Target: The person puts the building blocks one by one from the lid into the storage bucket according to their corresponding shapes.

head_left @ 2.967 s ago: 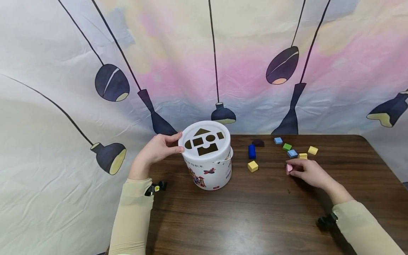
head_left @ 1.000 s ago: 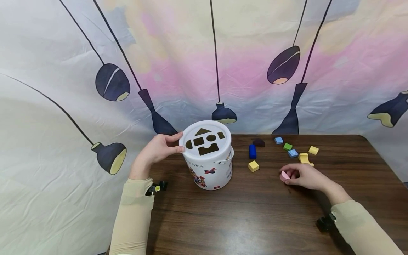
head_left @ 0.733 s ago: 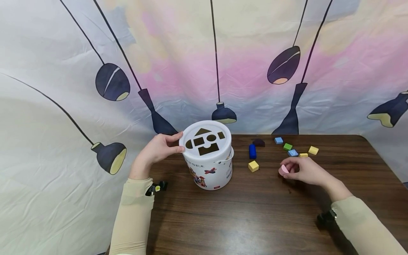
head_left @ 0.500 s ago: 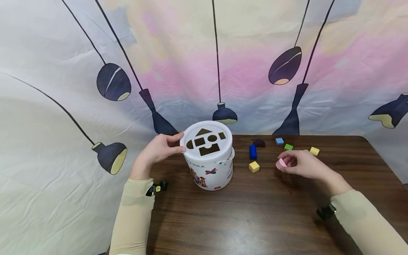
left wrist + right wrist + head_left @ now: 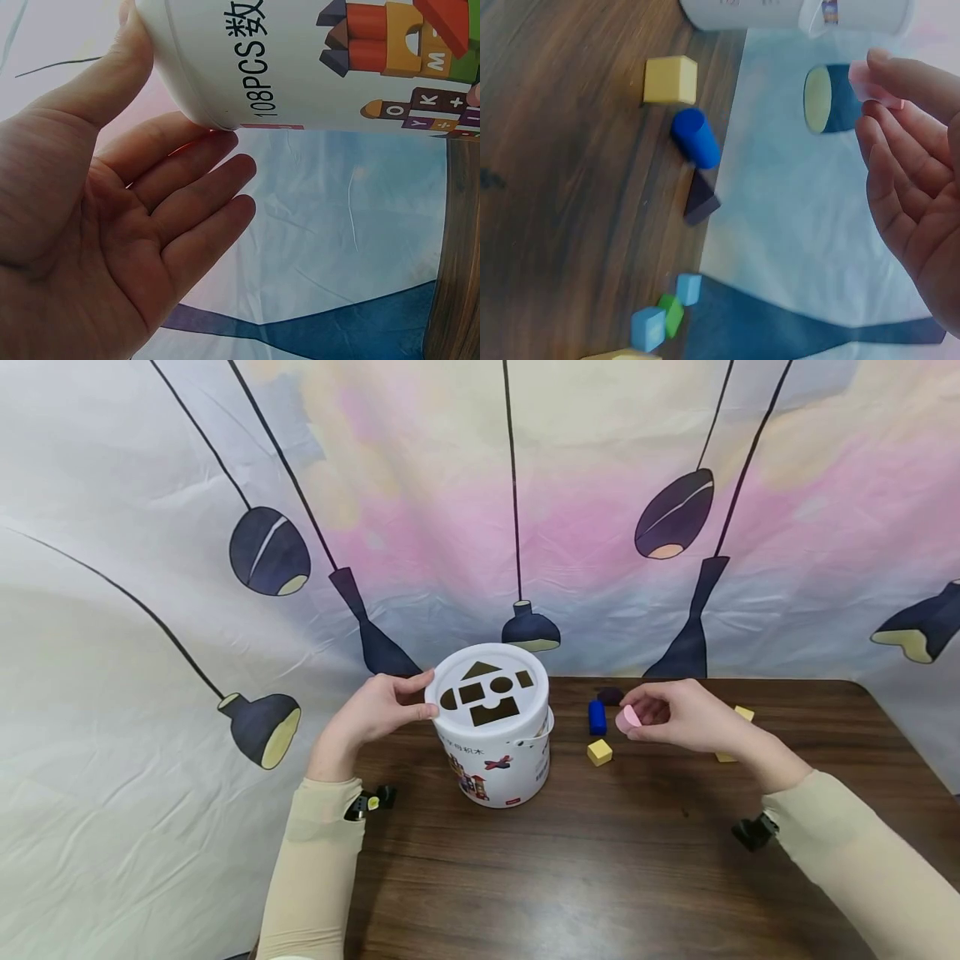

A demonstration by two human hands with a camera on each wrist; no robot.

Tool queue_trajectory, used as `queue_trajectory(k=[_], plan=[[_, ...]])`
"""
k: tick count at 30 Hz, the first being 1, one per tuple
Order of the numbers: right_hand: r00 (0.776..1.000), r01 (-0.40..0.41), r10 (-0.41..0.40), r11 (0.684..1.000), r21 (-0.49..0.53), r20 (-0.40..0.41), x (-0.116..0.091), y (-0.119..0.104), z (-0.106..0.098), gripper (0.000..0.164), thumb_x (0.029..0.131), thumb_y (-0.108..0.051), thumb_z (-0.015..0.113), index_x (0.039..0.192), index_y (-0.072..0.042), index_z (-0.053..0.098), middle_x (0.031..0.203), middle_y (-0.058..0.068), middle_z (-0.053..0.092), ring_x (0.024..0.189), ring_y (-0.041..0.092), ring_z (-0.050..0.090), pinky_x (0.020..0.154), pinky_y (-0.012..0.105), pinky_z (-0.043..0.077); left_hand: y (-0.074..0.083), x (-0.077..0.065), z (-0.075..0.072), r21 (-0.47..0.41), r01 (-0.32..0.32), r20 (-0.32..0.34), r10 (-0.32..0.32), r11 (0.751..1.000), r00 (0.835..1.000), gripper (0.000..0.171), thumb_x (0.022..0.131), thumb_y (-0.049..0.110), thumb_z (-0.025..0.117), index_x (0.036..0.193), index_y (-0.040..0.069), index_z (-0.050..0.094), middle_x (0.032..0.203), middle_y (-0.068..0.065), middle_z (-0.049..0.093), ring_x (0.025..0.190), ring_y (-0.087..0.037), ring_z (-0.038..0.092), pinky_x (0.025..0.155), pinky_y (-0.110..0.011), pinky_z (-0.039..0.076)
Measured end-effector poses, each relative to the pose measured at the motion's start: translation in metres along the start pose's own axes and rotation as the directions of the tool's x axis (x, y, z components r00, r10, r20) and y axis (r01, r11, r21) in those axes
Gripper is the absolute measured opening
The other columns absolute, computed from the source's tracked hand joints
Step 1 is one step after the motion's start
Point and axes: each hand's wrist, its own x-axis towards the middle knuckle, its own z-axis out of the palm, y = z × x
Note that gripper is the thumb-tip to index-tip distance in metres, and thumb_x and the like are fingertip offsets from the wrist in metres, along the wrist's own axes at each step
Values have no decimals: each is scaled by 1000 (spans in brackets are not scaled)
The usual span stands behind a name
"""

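A white toy-block bucket (image 5: 491, 768) stands upright on the table, its lid (image 5: 450, 722) cut with triangular, square, round and other shaped holes. My left hand (image 5: 375, 714) holds the bucket at the left of its rim between thumb and index finger. In the left wrist view the other fingers (image 5: 206, 199) stretch out beside the bucket wall. My right hand (image 5: 690, 718) pinches a pink half-round block (image 5: 627, 721) between thumb and fingertips. The right wrist view shows this pink block (image 5: 870, 84) raised above the table, right of the bucket.
Beneath and beside my right hand lie a blue cylinder (image 5: 597, 717), a yellow cube (image 5: 599, 752) and a dark half-round block (image 5: 611, 696). Light blue (image 5: 648, 328) and green (image 5: 671, 315) blocks show in the right wrist view. A printed cloth (image 5: 600, 527) hangs behind the wooden table (image 5: 585, 860).
My right hand has turned the pink block in its fingers, lifted it and carried it left towards the bucket. A yellow arched block came into view, then was covered. The left hand stays on the bucket.
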Motion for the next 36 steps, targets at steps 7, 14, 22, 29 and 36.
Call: queue_trajectory(k=[7,14,22,29,36], plan=[[999,31,-31,999,35,-11,13,-23,3,34,90,-23,90,120,-13,78,96,-8,74,85,9,69,75,28,61,0,1,1,14,-7,3,7,1000,1000,69,94,36,86,154,15,58,158,-1,53,147,-24,48,114,-48,46],[996,67,-61,995,75,-70,29,-46,2,38,88,-23,93,122,-13,79,96,-7,75,83,10,69,73,27,59,1,2,1,38,-25,2,25,999,1000,71,95,38,85,154,13,57,158,-3,53,148,-28,47,115,-51,45],[992,97,-87,988,116,-87,58,-76,2,39,90,-34,90,124,-18,79,96,-7,76,85,11,70,75,32,60,-1,1,0,26,-12,-3,12,1000,1000,70,94,37,86,154,14,57,159,-2,52,147,-27,48,114,-49,46],[995,75,-62,981,178,-81,81,-96,11,47,90,-35,90,128,-11,78,98,-4,76,87,14,71,79,37,61,-2,2,1,23,-13,-8,14,1000,1000,70,94,37,85,154,13,57,158,-3,53,146,-29,49,115,-51,46],[996,60,-46,980,192,-73,103,-114,25,46,90,-32,90,129,-11,77,98,-2,76,88,15,72,80,38,61,-3,1,1,24,-16,-8,17,1000,1000,69,95,35,85,154,12,57,158,-4,53,147,-29,49,115,-52,45]])
